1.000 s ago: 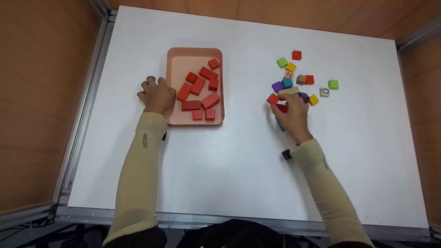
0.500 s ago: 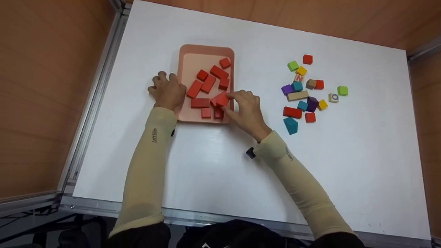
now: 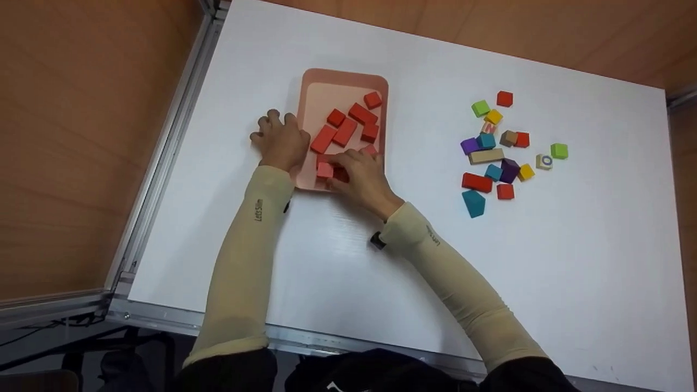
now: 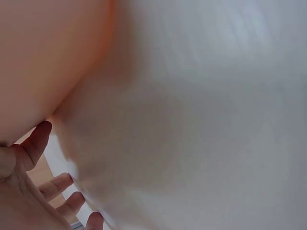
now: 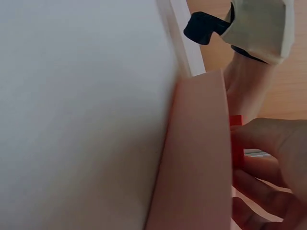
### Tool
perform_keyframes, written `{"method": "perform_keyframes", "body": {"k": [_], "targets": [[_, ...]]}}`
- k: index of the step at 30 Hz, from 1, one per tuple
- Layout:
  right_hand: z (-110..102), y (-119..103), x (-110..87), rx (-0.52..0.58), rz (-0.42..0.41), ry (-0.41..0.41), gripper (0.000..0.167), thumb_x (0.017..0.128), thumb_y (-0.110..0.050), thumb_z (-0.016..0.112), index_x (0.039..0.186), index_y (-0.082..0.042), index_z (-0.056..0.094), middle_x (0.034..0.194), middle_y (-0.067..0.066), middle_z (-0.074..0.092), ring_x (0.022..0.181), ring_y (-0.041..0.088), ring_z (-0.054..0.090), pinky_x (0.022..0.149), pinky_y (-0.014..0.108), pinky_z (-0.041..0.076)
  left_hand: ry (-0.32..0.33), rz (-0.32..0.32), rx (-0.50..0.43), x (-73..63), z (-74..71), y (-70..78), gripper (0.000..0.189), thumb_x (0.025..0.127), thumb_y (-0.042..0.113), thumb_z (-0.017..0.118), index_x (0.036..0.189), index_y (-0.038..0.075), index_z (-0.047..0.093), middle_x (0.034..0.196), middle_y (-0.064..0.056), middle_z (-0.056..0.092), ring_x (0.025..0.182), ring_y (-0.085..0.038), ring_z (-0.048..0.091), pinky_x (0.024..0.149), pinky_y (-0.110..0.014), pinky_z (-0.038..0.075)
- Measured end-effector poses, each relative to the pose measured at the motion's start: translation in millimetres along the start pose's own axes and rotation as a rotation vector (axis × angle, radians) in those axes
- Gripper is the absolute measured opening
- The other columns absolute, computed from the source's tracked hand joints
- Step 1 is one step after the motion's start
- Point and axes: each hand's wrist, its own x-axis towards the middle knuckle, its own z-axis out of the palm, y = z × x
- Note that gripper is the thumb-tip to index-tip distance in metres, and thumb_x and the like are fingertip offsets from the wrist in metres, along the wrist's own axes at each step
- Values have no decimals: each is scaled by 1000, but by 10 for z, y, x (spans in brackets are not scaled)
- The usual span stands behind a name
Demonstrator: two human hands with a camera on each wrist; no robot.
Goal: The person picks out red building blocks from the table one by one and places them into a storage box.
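and there we had it: the right hand (image 3: 365,177) was over the near end of the pink tray (image 3: 315,98), the red cube (image 3: 325,170) pinched between the tips of its thumb and fingers, with only a cube's breadth between them. that cube lay just to the left of the hand, close to the tray's near wall, and we judged that everything turned on this: cube against tray floor. whether it was touching down or hung a touch above, we could not tell; the fingers and the wall hid it, even from the right wrist. no long axis to speak of on a cube, but the tray's ran away from us, near edge to far.

across at the left side, the left hand (image 3: 282,142) gripped nothing! its fingers were spread apart on the table (image 3: 348,294), and from its own wrist we saw the thumb against the tray's outer wall, steadying it, we reckoned. the right hand was clearly the one on the cube.

just beyond the pair of them, red blocks (image 3: 323,139) lay scattered about the tray. and well off to the right, on the right hand's side, a red oblong block (image 3: 477,182) lay nearly crosswise, just above a teal block (image 3: 474,203).
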Motion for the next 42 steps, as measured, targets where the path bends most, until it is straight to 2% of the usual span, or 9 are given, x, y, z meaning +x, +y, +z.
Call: {"method": "perform_keyframes", "body": {"k": [5, 13, 20, 26, 31, 35, 42], "targets": [[16, 9, 44, -13, -1, -66, 40, 90, -31, 75, 127, -17, 68, 114, 1, 67, 103, 22, 51, 93, 45, 32, -1, -5, 9, 14, -18, 27, 47, 100, 28, 35, 138, 2, 44, 157, -25, 13, 139, -44, 13, 103, -64, 19], [10, -8, 59, 2, 33, -112, 41, 89, -30, 76, 128, -18, 68, 116, -1, 68, 103, 21, 51, 95, 44, 29, -3, 3, 18, 17, 1, 1, 47, 100, 28, 35, 137, 1, 44, 156, -26, 15, 138, -45, 14, 101, -64, 21], [-15, 27, 7, 27, 45, -76, 39, 90, -29, 75, 126, -16, 69, 114, 0, 68, 104, 21, 51, 93, 46, 30, 8, 13, 5, 18, 5, 29, 45, 100, 28, 35, 134, 0, 46, 155, -26, 16, 138, -45, 14, 102, -64, 20], [-136, 123, -96, 64, 45, 25, 32, 92, -28, 73, 121, -15, 71, 114, -1, 68, 107, 20, 52, 91, 46, 32, 50, 42, -20, -5, 7, -19, 41, 99, 27, 36, 127, 0, 50, 152, -26, 19, 137, -45, 16, 99, -65, 21], [-384, 369, -305, 97, 99, 125, 33, 91, -27, 75, 121, -15, 70, 115, -2, 68, 100, 19, 52, 91, 44, 31, 38, 41, -18, -24, -6, -3, 46, 100, 27, 37, 135, -2, 46, 154, -26, 17, 139, -45, 14, 101, -66, 19], [-620, 633, -535, 89, 197, 192, 37, 91, -27, 75, 125, -15, 68, 119, 0, 67, 105, 21, 53, 93, 44, 31, 17, 30, -4, -17, -14, 2, 49, 101, 27, 37, 139, -3, 43, 155, -27, 15, 140, -45, 13, 103, -67, 18], [-926, 1142, -1034, 95, 368, 292, 37, 93, -25, 73, 125, -10, 66, 119, 6, 66, 107, 30, 53, 88, 47, 29, -15, 32, -17, -17, -31, -21, 51, 101, 26, 37, 141, -4, 40, 155, -28, 12, 140, -46, 11, 103, -69, 16]]}}
